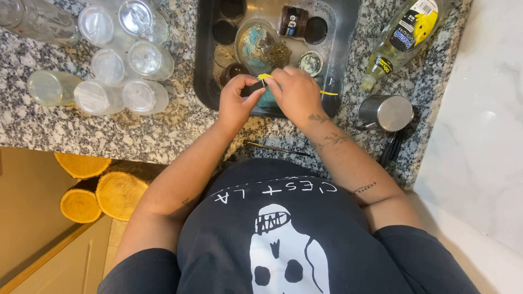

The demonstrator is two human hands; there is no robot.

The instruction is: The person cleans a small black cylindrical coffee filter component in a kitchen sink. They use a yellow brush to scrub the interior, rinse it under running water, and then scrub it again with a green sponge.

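Observation:
My left hand [236, 99] and my right hand [297, 92] meet over the near edge of a dark tub [202, 65] on the granite counter. Between the fingers of both hands is a small dark object with a yellow strip [263, 77]; a yellow end also shows at my right wrist. What the object is cannot be made out. Inside the tub lie a blue-and-brown jar [256, 46], a small dark bottle [292, 22], round lids [311, 62] and murky water.
Several clear glass jars [122, 65] lie on their sides at the left of the counter. A yellow dish-soap bottle [403, 38] lies at the right, above a steel cup [385, 112] and dark utensils [393, 147]. A thin stick [275, 148] rests near the counter edge. Log rounds [98, 188] sit below.

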